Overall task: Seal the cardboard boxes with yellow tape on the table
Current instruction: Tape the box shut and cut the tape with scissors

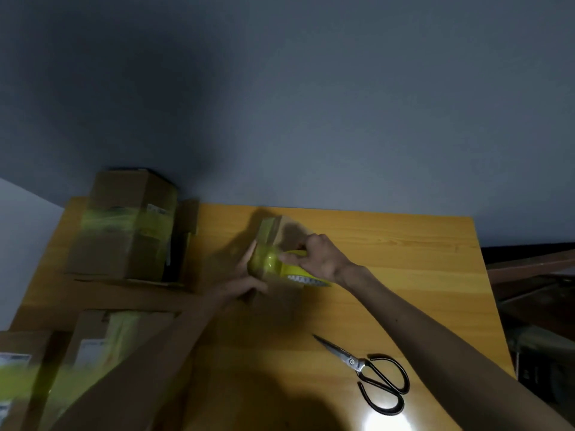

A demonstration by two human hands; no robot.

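A small cardboard box (280,231) sits at the middle of the table (404,259), gripped at its left by the left hand (241,286). A glossy band of yellow tape (267,262) is stretched over its near end, running to the tape roll (303,272) held in the right hand (320,256). At the table's far left a taller box (124,253) stands with yellow tape round its middle, and two blurred taped boxes (93,334) lie nearer.

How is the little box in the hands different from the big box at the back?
The little box is smaller than the big box. The left hand holds the little box; no hand touches the big box. The little box lies central; the big box stands back left. Both are brown cardboard with yellow tape.
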